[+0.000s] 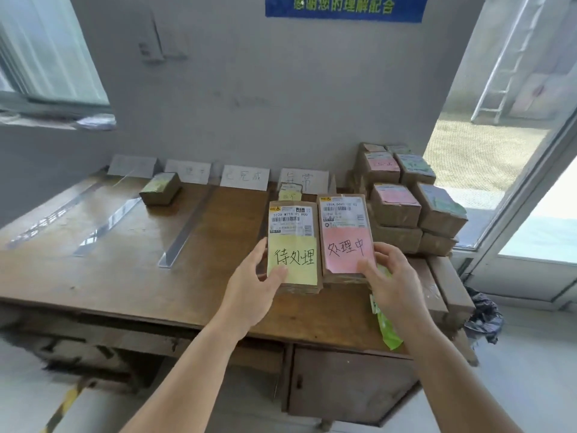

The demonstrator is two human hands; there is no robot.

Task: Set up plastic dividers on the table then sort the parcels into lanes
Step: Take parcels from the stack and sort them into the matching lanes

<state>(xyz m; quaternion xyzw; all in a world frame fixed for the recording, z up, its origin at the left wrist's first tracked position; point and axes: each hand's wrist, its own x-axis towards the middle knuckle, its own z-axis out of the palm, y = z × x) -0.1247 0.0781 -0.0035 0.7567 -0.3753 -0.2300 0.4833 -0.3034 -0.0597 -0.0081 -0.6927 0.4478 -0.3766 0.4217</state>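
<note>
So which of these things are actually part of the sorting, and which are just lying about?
Part of the job:
yellow-note parcel in left hand
pink-note parcel in right hand
parcel stack
clear dividers
lane labels
parcel already in a lane

Just lying about:
green wrapper
dark bag
ladder

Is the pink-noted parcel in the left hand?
No: the right hand holds the pink-noted parcel; the left hand holds the yellow-noted parcel.

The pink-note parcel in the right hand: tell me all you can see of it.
The pink-note parcel is a flat brown cardboard box, held face up above the table. A white barcode label covers its upper face; below it a pink note bears black handwriting. The right hand grips its near right corner, thumb on the note. Its left edge lies beside the yellow-note parcel.
</note>
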